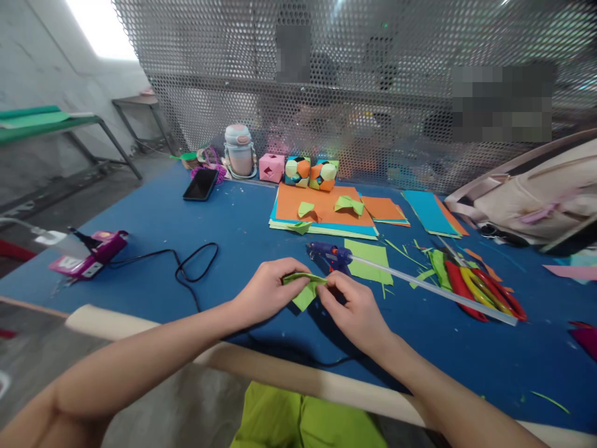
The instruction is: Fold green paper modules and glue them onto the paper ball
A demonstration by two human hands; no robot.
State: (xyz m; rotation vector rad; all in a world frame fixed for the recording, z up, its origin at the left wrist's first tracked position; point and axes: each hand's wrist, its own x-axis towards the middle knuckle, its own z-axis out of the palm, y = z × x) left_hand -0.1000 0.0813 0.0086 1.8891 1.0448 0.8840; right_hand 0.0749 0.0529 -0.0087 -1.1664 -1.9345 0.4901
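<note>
The green paper piece (304,298) is on the near side of the glue gun (332,252) and a little to its left, pinched between two hands. The left hand (267,291) grips its left end with thumb and fingers, and the right hand (355,310) nips its right end. Holding both ends probably keeps the fold from springing open (thin paper seems apt to do that).

Its long axis, along the creased upper edge, runs left to right from hand to hand; a pointed flap hangs below, its tip towards the person. The glue gun lies on the counter (149,230) with its nozzle to the left, and the long glue stick (433,286) trails off its back to the right, perhaps laid so for easy reach. Beyond the gun, folded green pieces (349,204) rest on the orange sheets (290,199), likely kept there out of the way. The scissors (487,292) lie well to the gun's right.
</note>
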